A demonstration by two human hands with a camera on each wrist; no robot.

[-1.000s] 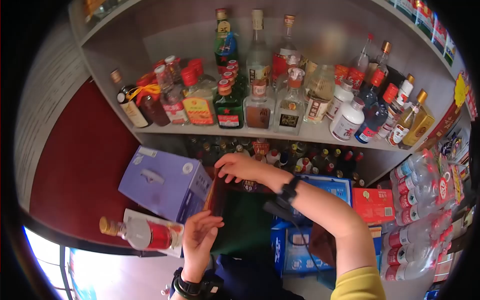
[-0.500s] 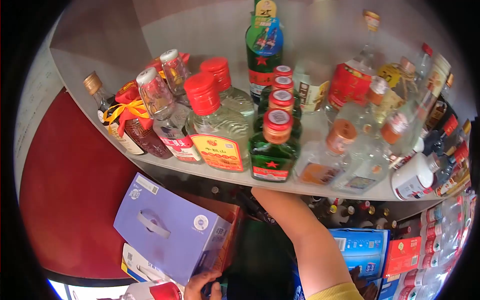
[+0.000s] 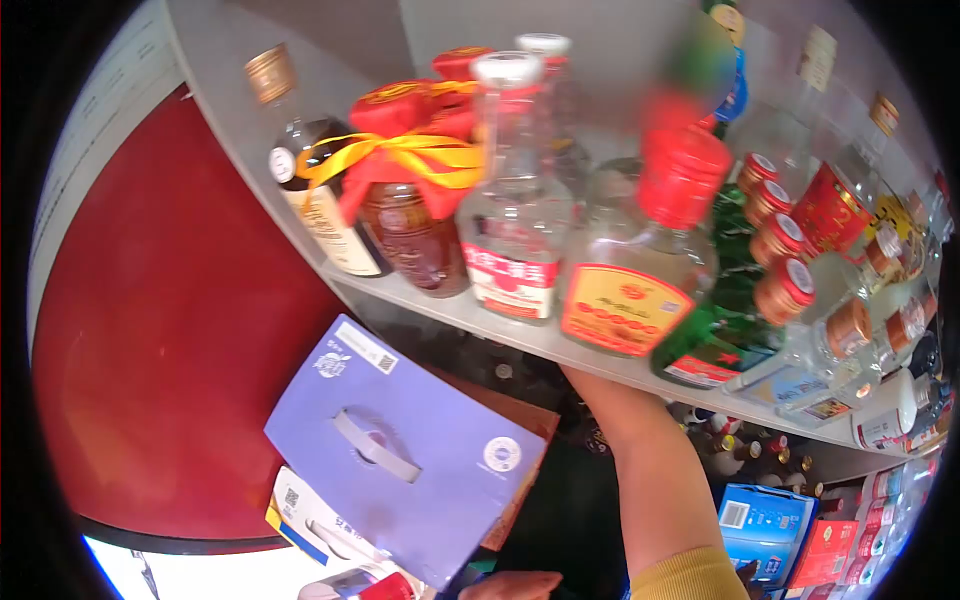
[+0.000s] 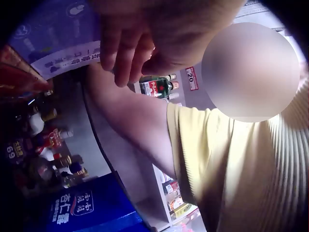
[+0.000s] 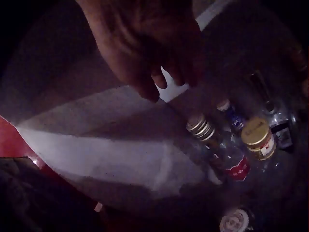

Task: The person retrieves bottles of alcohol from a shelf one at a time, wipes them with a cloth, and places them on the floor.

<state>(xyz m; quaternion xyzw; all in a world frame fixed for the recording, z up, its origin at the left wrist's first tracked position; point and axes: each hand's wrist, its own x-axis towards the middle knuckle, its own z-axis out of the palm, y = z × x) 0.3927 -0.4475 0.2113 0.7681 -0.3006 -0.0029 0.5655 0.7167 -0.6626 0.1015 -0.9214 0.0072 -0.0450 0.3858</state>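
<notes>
In the head view my right forearm reaches under the upper shelf (image 3: 500, 330), which hides the hand. The right wrist view shows that right hand (image 5: 149, 48) in a dark space, fingers loosely bent with nothing held, above a gold-capped bottle (image 5: 200, 126) and a gold-lidded bottle or jar (image 5: 257, 137). My left hand (image 3: 512, 585) is at the bottom edge of the head view, by the lower corner of a purple carton (image 3: 400, 440) with a carry handle. Its fingers hang relaxed in the left wrist view, holding nothing visible.
Glass bottles line the upper shelf, among them a red-capped bottle (image 3: 630, 290) and a ribbon-tied brown jar (image 3: 415, 235). A blue carton (image 3: 765, 530) and a red box (image 3: 825, 550) stand lower right, near packs of plastic bottles. A red panel (image 3: 170, 350) borders the left.
The head view has come closer to the shelf and swung left. My right hand, earlier by the purple carton's far edge, has gone in under the shelf. My left hand now sits lower in view.
</notes>
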